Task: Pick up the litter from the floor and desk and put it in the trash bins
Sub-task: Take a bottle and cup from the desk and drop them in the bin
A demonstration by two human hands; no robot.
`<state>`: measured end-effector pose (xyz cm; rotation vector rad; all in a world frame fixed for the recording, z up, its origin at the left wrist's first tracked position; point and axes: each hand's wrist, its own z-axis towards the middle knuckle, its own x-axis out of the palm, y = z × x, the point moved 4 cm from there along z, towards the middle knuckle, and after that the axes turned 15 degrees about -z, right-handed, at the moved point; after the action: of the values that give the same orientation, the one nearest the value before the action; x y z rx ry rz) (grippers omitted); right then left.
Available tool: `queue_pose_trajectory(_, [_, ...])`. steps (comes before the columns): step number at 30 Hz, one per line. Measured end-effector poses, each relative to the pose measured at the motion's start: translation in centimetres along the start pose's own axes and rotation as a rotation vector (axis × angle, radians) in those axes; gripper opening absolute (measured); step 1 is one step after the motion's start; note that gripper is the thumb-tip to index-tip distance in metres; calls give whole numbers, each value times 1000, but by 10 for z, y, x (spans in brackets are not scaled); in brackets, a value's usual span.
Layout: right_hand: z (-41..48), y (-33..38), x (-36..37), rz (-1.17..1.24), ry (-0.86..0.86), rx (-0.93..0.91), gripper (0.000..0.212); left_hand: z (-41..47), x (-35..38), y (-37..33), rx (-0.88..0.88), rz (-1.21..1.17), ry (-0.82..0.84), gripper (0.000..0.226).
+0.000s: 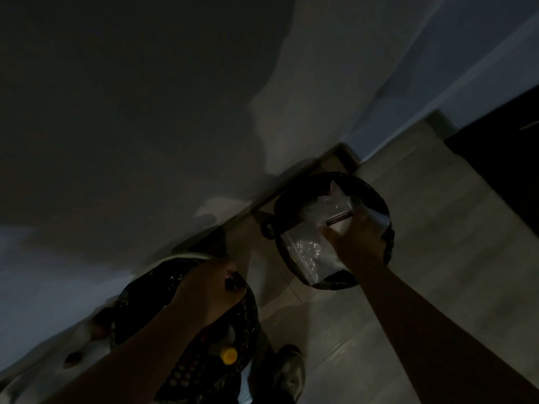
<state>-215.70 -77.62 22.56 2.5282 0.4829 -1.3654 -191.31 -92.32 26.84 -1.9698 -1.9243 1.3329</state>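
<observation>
A clear, crinkled plastic bag (309, 252) is pinched by the right hand (354, 239) over a black-lined bin (376, 196); the left hand (208, 290) is closed on something small and dark (unidentifiable) — dim tiled floor (408, 301), pale wall (145, 112).

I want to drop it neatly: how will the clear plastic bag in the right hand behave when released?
The clear plastic bag looks thin and floppy, drooping below the right hand. Probably light, it may flutter rather than drop straight into the bin.
</observation>
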Motion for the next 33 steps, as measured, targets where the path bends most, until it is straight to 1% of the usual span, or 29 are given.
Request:
queue_pose_trajectory(3, [10, -6, 29, -239, 34, 26, 108, 17, 11, 0, 14, -37, 10, 31])
queue_pose_trajectory(5, [14, -8, 42, -300, -9, 14, 111, 25, 16, -2, 27, -37, 12, 30])
queue_pose_trajectory(7, [20, -5, 52, -304, -58, -2, 107, 30, 19, -3, 49, -29, 4, 30])
queue_pose_trajectory(10, [31, 3, 70, -316, -49, -10, 95, 41, 23, -5, 90, -4, -8, 35])
queue_pose_trajectory(12, [33, 7, 81, -326, -129, -62, 86, 48, 27, -5, 101, 16, 0, 37])
queue_pose_trajectory(14, [37, 6, 91, -229, -220, -143, 77, 54, 31, -5, 107, 21, 18, 38])
queue_pose_trajectory(15, [42, 3, 93, -130, -176, -140, 72, 56, 32, -4, 101, 19, 23, 38])
queue_pose_trajectory(17, [50, -1, 93, 42, 20, -79, 62, 57, 32, -3, 81, 5, 44, 36])
queue_pose_trajectory(18, [53, -4, 91, 70, 65, -68, 58, 57, 32, -3, 83, 2, 56, 36])
queue_pose_trajectory(19, [52, -7, 86, 62, 65, -87, 57, 55, 31, -4, 91, 4, 61, 35])
queue_pose_trajectory(23, [28, -10, 53, -46, -104, -286, 64, 44, 23, -9, 67, 42, 35, 34])
queue_pose_trajectory(24, [20, -12, 46, -46, -119, -307, 65, 41, 21, -12, 55, 48, 42, 34])
queue_pose_trajectory(28, [-27, -20, 9, -118, -71, -308, 52, 15, 1, -38, 41, 80, 65, 34])
queue_pose_trajectory(30, [-57, -20, -12, -107, -76, -348, 45, -2, -12, -53, 32, 94, 78, 33])
queue_pose_trajectory(33, [-100, -17, -48, -75, -49, -345, 39, -32, -30, -76, 44, 109, 108, 34])
